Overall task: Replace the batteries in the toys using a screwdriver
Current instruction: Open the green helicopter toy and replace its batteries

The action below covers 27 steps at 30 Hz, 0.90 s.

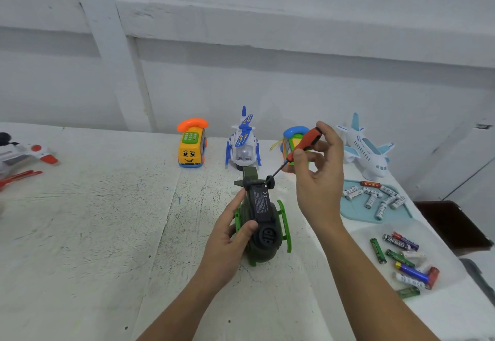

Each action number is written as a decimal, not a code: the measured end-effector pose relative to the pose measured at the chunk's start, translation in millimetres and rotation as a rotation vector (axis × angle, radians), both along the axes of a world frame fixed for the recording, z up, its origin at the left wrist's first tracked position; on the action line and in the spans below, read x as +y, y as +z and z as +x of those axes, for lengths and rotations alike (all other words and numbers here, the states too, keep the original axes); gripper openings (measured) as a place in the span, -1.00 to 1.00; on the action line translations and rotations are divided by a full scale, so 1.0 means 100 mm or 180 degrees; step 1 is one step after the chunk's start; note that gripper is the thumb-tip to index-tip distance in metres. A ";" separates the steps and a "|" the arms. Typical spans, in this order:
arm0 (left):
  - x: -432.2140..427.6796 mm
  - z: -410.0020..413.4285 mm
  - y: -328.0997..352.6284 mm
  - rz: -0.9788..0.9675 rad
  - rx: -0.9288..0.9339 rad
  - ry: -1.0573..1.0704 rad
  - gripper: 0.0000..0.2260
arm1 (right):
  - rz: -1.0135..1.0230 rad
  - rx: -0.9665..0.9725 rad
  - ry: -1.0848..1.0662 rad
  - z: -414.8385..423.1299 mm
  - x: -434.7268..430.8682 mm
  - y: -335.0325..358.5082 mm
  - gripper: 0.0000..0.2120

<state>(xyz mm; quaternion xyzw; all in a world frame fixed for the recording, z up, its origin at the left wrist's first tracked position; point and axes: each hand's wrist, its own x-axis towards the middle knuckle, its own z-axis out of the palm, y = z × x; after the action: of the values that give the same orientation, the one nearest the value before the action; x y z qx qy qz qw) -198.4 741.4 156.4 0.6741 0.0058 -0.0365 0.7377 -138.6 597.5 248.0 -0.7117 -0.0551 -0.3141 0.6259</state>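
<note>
The green helicopter point(263, 233) lay belly-up on the table point(107, 220), and the left hand point(227, 236) gripped its flank, thumb curled over the round black hub and a fingertip braced against the black battery cover point(259, 204). Above the helicopter and to its right, the right hand point(318, 174) pinched the red screwdriver point(301, 146) between thumb and fingers. The shaft slanted down so the tip met the far end of the cover, by the small wheels. Whether it sat in a screw head could not be told, the spot being too small. The step in hand looked to be working the cover screw. Done well, it probably wanted the shaft brought nearer square to the cover, since a slanted tip tends to ride out and chew the head. It also wanted firm downward pressure, slow fingertip twists, and the left hand keeping the body steady. Right of the helicopter lay a blue tray point(353, 212) of white batteries and, nearer the person, a loose pile point(404, 257) of mixed ones. Behind it stood a white helicopter point(243, 142) and a plane point(367, 150).
</note>
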 end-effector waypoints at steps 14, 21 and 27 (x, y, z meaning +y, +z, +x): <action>0.02 -0.01 -0.01 0.0192 0.0005 0.0062 -0.63 | -0.0657 -0.0532 0.0216 -0.14 0.05 -0.03 -0.64; 0.03 -0.02 0.08 0.0041 -0.0065 0.0034 -0.59 | -0.0421 -0.0428 0.0288 -0.12 0.01 0.02 -0.69; 0.04 -0.02 0.07 0.0031 -0.0008 0.0016 -0.62 | -0.0639 -0.0474 0.0672 -0.13 -0.04 0.08 -0.76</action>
<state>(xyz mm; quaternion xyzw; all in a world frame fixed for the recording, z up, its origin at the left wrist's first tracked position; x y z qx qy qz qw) -200.4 745.8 163.3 0.6777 0.0067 -0.0337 0.7346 -151.3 593.8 255.8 -0.7357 -0.2070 -0.2914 0.5754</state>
